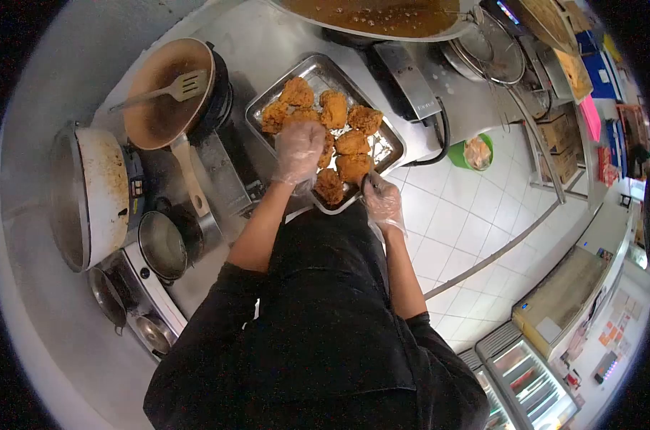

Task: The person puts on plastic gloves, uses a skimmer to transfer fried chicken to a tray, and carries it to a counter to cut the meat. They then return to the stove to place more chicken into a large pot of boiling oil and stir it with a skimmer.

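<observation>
Several pieces of fried chicken [353,142] lie in a rectangular metal tray [394,143] on the steel counter. My left hand [300,152], in a clear plastic glove, is over the tray's left side with its fingers curled in among the chicken. Those fingertips are hidden, so any thing in them does not show. At the tray's near right corner is my right hand [383,201], also gloved. Its fingers are closed beside a piece of chicken, around a small dark thing that I cannot make out.
A frying pan [149,79] with a slotted turner [185,87] stands to the left, near a large pot [106,197] and small pans. Beyond the tray are a wide pan of oil [382,16] and a burner [409,82]. A green bin [460,154] stands on the tiled floor.
</observation>
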Demonstrator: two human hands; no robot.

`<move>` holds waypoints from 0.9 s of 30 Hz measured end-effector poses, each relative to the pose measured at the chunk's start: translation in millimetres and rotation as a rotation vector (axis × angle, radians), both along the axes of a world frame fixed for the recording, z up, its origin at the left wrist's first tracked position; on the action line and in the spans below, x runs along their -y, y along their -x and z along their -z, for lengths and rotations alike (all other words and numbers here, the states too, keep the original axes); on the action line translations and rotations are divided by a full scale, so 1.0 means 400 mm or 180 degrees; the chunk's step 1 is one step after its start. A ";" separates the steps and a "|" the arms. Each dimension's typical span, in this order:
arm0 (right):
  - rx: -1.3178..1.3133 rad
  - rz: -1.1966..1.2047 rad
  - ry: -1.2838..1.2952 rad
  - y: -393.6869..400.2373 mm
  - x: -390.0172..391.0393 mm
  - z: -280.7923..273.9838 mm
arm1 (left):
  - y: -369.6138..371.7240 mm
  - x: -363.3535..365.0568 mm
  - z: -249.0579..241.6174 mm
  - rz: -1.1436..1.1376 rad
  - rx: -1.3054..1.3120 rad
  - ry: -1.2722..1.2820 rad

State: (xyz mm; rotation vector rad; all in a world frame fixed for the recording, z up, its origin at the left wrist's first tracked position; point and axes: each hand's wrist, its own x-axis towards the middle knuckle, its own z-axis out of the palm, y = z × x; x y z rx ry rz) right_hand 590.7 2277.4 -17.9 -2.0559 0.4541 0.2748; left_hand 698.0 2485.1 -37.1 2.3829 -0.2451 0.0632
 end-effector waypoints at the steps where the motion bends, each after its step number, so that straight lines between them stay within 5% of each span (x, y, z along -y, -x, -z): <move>1: -0.0149 -0.0099 0.0072 -0.003 0.020 -0.009 | 0.005 -0.002 0.013 -0.0071 0.0165 -0.0163; 3: -0.0444 -0.0308 0.0207 -0.016 0.057 -0.046 | 0.018 0.002 0.029 -0.0223 0.0490 -0.0508; 6: -0.0032 -0.0348 0.0067 -0.014 0.110 -0.005 | 0.064 0.046 -0.007 0.0558 0.0587 -0.1818; 9: 0.0017 -0.0547 0.0148 -0.034 0.186 0.008 | 0.116 0.049 -0.018 0.1213 0.0347 -0.1583; 13: -0.0097 -0.0470 0.0229 -0.056 0.275 0.052 | 0.109 0.053 0.004 0.0250 0.0111 -0.2420; 14: -0.0310 -0.0505 0.0280 -0.074 0.287 0.030 | 0.099 0.065 -0.015 0.0971 0.0118 -0.2561; 17: -0.0498 -0.0623 0.0434 -0.109 0.322 0.011 | 0.110 0.101 -0.082 0.1060 0.0276 -0.1859; 24: -0.0020 -0.1454 0.1483 -0.293 0.344 0.016 | 0.258 -0.014 0.001 -0.1587 -0.0043 -0.0299; 27: 0.0108 -0.1618 0.2027 -0.356 0.323 0.052 | 0.363 0.024 0.014 -0.2397 -0.1276 0.0167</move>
